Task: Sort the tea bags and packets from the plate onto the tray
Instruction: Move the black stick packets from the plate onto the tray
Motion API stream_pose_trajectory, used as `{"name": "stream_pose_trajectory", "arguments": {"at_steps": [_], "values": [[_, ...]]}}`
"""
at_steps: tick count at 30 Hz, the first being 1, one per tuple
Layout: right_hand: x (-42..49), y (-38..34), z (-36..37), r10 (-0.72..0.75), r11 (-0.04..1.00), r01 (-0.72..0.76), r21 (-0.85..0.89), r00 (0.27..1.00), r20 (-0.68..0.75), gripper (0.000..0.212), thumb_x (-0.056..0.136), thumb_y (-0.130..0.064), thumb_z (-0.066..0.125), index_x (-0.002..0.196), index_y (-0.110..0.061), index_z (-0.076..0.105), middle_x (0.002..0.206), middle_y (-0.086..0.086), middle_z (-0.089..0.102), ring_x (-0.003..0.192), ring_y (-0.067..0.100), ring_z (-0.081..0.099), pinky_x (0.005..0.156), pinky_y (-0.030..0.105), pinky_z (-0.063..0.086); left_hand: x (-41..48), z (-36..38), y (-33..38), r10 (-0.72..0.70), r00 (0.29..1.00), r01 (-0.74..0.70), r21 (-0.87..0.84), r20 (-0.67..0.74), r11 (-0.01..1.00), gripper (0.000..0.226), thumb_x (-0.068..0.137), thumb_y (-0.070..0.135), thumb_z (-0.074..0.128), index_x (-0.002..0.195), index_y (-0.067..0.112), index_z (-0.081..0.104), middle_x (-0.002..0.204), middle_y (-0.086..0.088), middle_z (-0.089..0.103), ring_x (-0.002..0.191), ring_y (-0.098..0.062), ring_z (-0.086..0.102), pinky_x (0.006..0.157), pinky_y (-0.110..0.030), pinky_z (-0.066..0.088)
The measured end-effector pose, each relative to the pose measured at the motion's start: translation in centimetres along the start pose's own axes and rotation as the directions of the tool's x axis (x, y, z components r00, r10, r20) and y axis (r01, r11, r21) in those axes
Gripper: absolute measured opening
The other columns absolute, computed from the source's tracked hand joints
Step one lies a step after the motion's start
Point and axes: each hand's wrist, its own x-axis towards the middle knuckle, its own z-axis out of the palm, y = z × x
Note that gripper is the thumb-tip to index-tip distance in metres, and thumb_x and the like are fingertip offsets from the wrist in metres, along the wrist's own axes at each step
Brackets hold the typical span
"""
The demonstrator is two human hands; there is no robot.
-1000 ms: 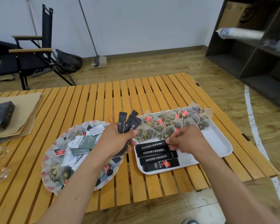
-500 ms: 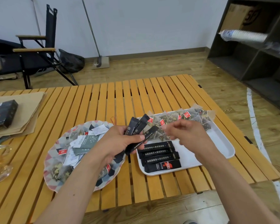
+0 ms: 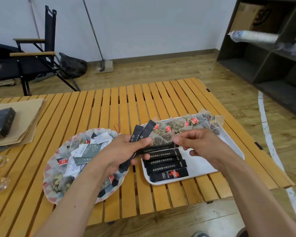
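Several black stick packets (image 3: 145, 132) fan out of the left hand (image 3: 122, 153), gripped over the patterned plate's (image 3: 50, 192) edge, while the right hand (image 3: 202, 144) pinches the end of a single packet (image 3: 158, 148) between both hands, just above four laid packets (image 3: 166, 164) on the white tray (image 3: 205, 165).

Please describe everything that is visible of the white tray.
The tray is white and rectangular, with rounded corners and a low raised rim; it looks like plastic. It lies flat on the slatted table, right of the plate. Four black packets lie side by side at its near left, pyramid tea bags fill its far edge, and the rest is bare. The right hand hangs over it, pinching another packet.
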Motion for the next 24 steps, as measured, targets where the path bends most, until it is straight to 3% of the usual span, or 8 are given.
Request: {"name": "stream_pose_trajectory", "arguments": {"at_steps": [3,6,11,16,20,24], "values": [[0.2,0.3,-0.5,0.052,0.998,-0.053,-0.015,0.998,-0.045,0.015,0.086,-0.029,0.078,0.092,-0.016,0.079,0.09,-0.003,0.079,0.076,0.01,0.066,0.063,0.025,0.05,-0.2,-0.3,0.2,-0.007,1.0,0.007,-0.003,-0.004,1.0,0.037,0.089,0.032,0.077,0.114,0.006,0.068,0.093,-0.012,0.081,0.073,-0.017,0.069,0.041,-0.016,0.037],[0.3,0.4,-0.6,0.103,0.995,-0.102,0.005,0.993,-0.05,0.016,0.089,-0.027,0.076,0.096,-0.013,0.076,0.092,0.0,0.08,0.075,0.01,0.071,0.062,0.026,0.05,-0.3,-0.3,0.1,0.012,0.998,-0.012,-0.003,-0.059,1.0,0.016,0.088,0.009,0.077,0.102,0.005,0.069,0.094,-0.012,0.081,0.076,-0.019,0.078,0.038,-0.016,0.036],[0.0,0.3,-1.3,0.136,0.984,-0.137,0.113,0.991,0.013,0.011,0.087,-0.005,0.075,0.098,-0.003,0.075,0.089,0.012,0.079,0.076,0.018,0.074,0.065,0.029,0.06,0.1,-0.4,-0.4,0.017,0.994,-0.011,0.049,-0.108,0.999,0.015,0.089,-0.003,0.074,0.102,0.002,0.07,0.089,-0.012,0.081,0.084,-0.024,0.08,0.039,-0.016,0.036],[0.1,0.6,-1.2,0.157,0.984,-0.157,0.083,0.988,0.003,0.011,0.085,0.0,0.076,0.096,0.001,0.075,0.082,0.016,0.077,0.072,0.021,0.075,0.066,0.03,0.063,0.3,-0.2,-0.2,0.013,0.991,0.009,0.162,-0.135,0.987,0.017,0.086,-0.002,0.077,0.102,0.0,0.071,0.078,-0.011,0.08,0.063,-0.015,0.076,0.041,-0.017,0.038],[0.1,0.8,-1.0,0.191,0.981,-0.191,-0.002,0.981,0.003,0.012,0.084,0.0,0.077,0.095,0.002,0.074,0.084,0.018,0.078,0.072,0.021,0.076,0.064,0.03,0.063,0.0,-0.6,-0.4,0.015,0.989,0.011,0.176,-0.147,0.984,0.022,0.082,-0.001,0.081,0.101,0.0,0.07,0.079,-0.011,0.08,0.073,-0.019,0.079,0.041,-0.018,0.035],[0.2,1.0,-0.9,0.24,0.967,-0.24,-0.087,0.971,-0.006,0.012,0.083,0.0,0.079,0.093,0.002,0.073,0.083,0.018,0.078,0.071,0.021,0.076,0.061,0.03,0.062,-0.5,-0.4,0.0,0.043,0.985,-0.016,0.161,-0.167,0.987,0.021,0.09,0.021,0.078,0.097,0.005,0.066,0.069,-0.01,0.072,0.037,-0.005,0.056,0.036,-0.016,0.035]]}}
